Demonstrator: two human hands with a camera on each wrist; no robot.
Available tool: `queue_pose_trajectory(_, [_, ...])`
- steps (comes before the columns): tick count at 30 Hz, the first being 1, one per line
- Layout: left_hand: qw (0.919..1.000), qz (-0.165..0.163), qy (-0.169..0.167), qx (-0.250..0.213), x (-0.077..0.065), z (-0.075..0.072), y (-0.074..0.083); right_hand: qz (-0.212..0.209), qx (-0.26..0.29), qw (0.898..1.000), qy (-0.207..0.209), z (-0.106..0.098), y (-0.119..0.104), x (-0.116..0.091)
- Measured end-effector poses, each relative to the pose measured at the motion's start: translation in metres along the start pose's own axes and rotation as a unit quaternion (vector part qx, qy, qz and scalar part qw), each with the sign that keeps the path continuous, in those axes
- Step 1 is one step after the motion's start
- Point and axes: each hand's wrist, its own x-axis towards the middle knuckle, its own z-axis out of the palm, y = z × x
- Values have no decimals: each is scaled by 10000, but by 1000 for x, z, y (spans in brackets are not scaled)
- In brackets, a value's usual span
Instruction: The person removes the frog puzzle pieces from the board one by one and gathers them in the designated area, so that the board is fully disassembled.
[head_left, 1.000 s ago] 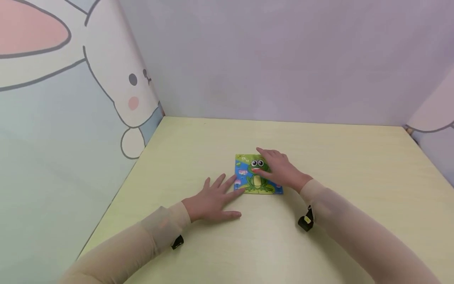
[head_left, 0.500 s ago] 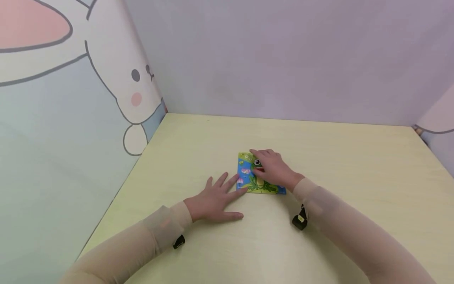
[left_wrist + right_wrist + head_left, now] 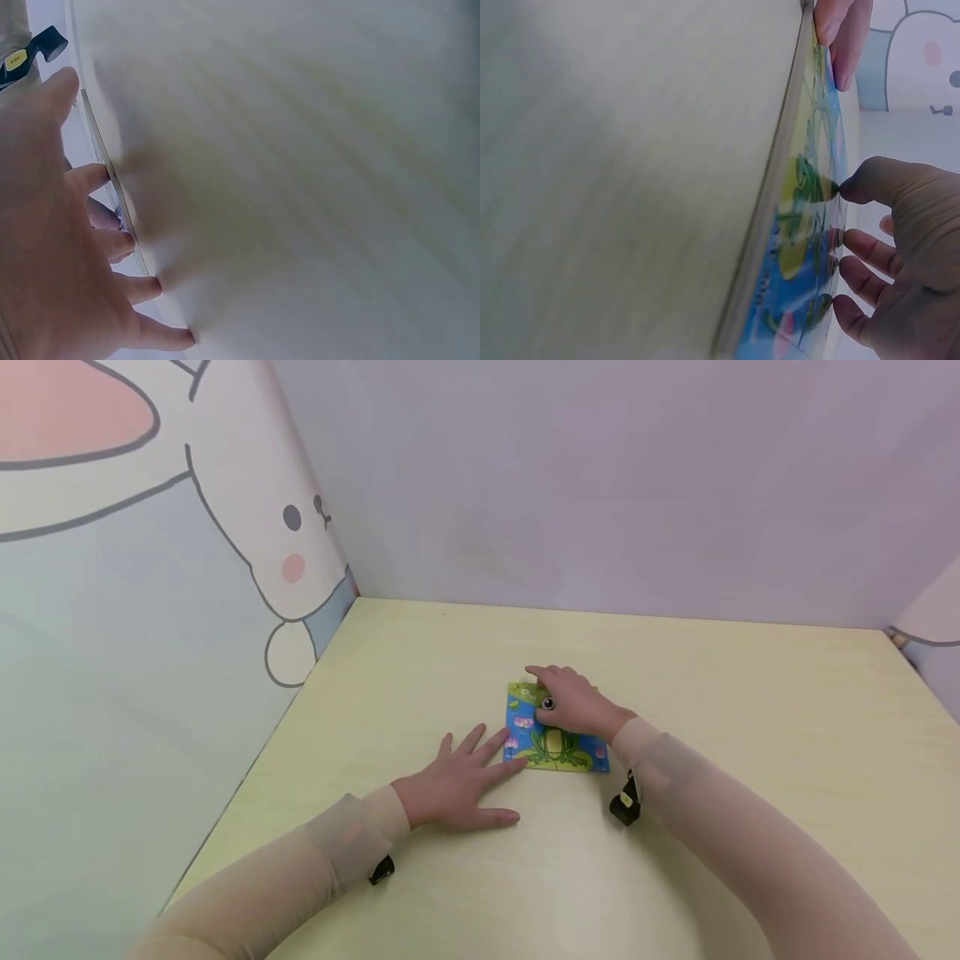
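A square frog puzzle [image 3: 555,747] lies flat on the table, with a green frog on a blue pond. Fine seams cross its glossy face in the right wrist view, where its pale edge [image 3: 754,247] also shows. My left hand [image 3: 453,787] rests with fingers spread, two fingertips right at the puzzle's left side and the thumb on the bare tabletop. Over the upper right part, my right hand [image 3: 577,703] covers the frog's mouth and one eye. Its thumb and fingertips [image 3: 847,300] touch the puzzle's face, fingers slightly bent and apart.
The pale wooden table [image 3: 420,652] runs back to a plain lilac wall [image 3: 600,485]. A wall with a cartoon rabbit [image 3: 247,527] rises on the left. Small black devices [image 3: 626,802] hang below the sleeves at both wrists.
My right hand has slid left and slightly away across the puzzle, uncovering the frog's body and covering its mouth and one eye. My left hand stays in place; the view shifts slightly.
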Motion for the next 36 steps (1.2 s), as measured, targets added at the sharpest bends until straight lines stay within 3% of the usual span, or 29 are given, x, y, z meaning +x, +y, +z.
queue_pose_trajectory(11, [10000, -6, 89, -24, 2, -1, -1, 144, -38, 9985, -532, -10, -7, 13])
queue_pose_trajectory(18, [9999, -18, 68, -130, 1, -1, 1, 340, 211, 9962, -768, -10, -7, 16])
queue_pose_trajectory(30, [9999, 28, 123, -113, 0, 2, 1, 316, 324, 9967, -669, -5, -7, 14])
queue_pose_trajectory(36, [9999, 41, 142, -88, 0, 1, 1, 278, 103, 9982, -521, -6, -11, 11])
